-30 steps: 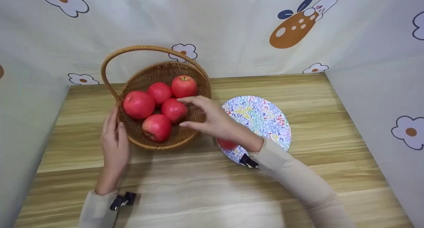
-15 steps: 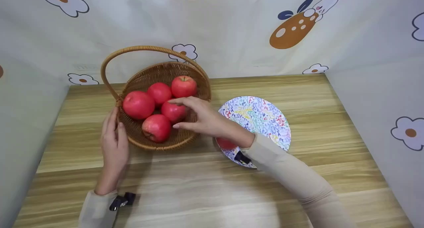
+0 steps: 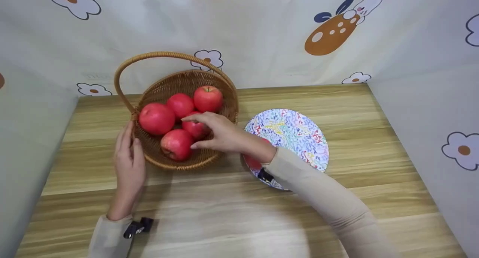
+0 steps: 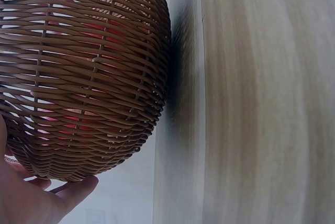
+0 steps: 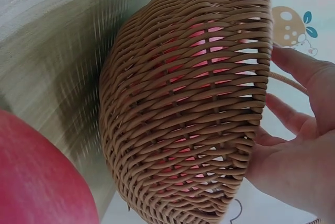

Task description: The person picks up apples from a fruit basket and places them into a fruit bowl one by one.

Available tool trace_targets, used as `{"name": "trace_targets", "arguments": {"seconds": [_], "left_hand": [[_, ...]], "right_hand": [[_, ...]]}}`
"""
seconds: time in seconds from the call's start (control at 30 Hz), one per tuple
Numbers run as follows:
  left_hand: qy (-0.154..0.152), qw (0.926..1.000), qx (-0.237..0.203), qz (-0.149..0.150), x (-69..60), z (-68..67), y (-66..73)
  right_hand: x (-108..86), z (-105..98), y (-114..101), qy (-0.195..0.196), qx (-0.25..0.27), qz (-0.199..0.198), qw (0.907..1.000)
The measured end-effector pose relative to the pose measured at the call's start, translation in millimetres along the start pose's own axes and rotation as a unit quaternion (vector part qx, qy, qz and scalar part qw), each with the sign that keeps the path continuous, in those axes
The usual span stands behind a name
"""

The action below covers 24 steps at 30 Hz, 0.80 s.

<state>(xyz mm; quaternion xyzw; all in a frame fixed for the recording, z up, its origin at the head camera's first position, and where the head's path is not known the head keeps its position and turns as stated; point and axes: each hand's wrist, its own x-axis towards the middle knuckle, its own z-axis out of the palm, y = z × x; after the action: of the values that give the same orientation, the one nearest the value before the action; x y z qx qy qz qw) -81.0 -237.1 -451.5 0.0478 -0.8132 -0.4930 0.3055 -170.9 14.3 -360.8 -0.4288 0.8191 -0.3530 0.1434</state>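
A wicker basket [image 3: 179,167] with a tall arched handle stands at the back left and holds several red apples. My left hand [image 3: 129,168] rests against its left side, fingers fairly straight; the left wrist view shows the thumb against the weave. Over the basket's right rim reaches my right hand [image 3: 222,134], thumb and fingers spread apart around a red apple [image 3: 191,127]. No firm grip on it shows, and the fingers hide part of it. Nearer the front lies another apple [image 3: 176,145], close to the right thumb.
A round plate [image 3: 295,134] with a colourful squiggle pattern lies right of the basket. On its left edge sits one apple [image 3: 253,163], partly hidden by the right forearm; the right wrist view shows this apple [image 5: 42,177] close up. Patterned cloth [image 3: 262,33] borders the wooden table [image 3: 209,213].
My right hand has moved left, further into the basket and over the middle apple. The left hand, the basket and the apples have stayed put.
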Motion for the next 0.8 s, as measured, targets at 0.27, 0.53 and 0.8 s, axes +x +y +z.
{"name": "trace_targets", "arguments": {"seconds": [0.27, 0.53, 0.8], "left_hand": [[0.004, 1.0000, 0.000, 0.001, 0.0, 0.3, -0.1], [0.003, 1.0000, 0.002, 0.007, -0.2, -0.2, 0.8], [0.001, 1.0000, 0.000, 0.009, 0.1, 0.1, 1.3]], "right_hand": [[12.1, 5, 2, -0.029, -0.007, -0.003, 0.9996], [22.8, 13, -2, -0.058, -0.031, -0.010, 0.9978], [29.5, 19, -6, -0.074, -0.058, -0.002, 0.9956]]}}
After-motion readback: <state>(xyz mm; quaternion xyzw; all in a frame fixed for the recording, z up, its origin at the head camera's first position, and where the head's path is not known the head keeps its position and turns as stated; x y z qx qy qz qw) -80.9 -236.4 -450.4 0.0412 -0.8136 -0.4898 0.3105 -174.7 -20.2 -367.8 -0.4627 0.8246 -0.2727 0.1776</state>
